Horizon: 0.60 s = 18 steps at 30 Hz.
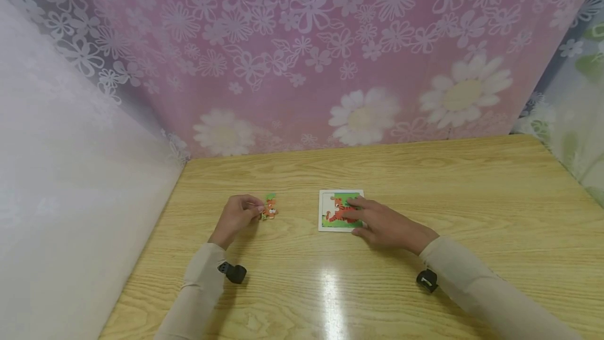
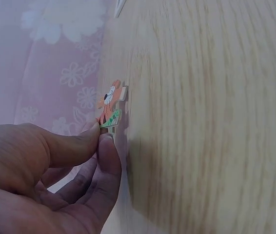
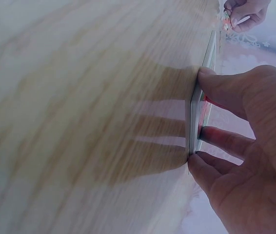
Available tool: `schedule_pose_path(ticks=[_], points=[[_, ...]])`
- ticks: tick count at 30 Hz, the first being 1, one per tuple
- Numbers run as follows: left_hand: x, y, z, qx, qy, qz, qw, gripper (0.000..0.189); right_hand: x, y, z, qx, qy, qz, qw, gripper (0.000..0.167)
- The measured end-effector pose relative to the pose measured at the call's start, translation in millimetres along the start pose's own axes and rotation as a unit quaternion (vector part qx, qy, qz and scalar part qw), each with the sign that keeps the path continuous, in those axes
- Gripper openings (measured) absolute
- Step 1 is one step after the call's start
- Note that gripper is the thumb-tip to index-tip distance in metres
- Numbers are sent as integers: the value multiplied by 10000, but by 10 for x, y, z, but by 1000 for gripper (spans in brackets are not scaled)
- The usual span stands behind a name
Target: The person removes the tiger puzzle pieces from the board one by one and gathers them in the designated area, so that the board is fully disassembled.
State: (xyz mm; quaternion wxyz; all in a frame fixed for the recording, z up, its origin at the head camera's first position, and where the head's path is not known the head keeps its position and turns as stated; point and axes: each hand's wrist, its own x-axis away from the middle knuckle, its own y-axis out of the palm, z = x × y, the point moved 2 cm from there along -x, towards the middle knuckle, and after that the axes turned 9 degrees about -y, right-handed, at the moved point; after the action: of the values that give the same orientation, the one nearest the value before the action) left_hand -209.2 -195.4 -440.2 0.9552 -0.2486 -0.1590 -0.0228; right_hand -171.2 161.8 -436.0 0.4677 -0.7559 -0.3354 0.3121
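Note:
Between its thumb and fingertips, the left hand (image 1: 238,218) pinches a jigsaw piece (image 1: 269,208) with an orange tiger's face and some green. In the left wrist view the piece (image 2: 111,100) is tilted just over the table, its lower end at the fingertips. To the right lies a square puzzle board (image 1: 322,211) with a white border and a tiger picture. A pale patch shows at the picture's upper left. The right hand (image 1: 384,223) holds the board's right side, thumb at the near edge and fingers over the picture, hiding part of it.
The wood-grain table (image 1: 292,266) carries the board. Behind it hangs a pink flowered curtain (image 1: 292,93), and a white sheet (image 1: 71,172) borders the left side. Black wrist devices (image 1: 236,273) sit under both sleeves.

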Motion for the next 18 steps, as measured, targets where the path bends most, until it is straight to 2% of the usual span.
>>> schedule_pose_path(ticks=[7,18], points=[[-22,3,-14,-26,19,60,10000,8,3,13,8,43,-122,104,9999,42],[-37,37,47,-445,-124,217,9987,8,4,9,1,1,-60,92,9999,43]])
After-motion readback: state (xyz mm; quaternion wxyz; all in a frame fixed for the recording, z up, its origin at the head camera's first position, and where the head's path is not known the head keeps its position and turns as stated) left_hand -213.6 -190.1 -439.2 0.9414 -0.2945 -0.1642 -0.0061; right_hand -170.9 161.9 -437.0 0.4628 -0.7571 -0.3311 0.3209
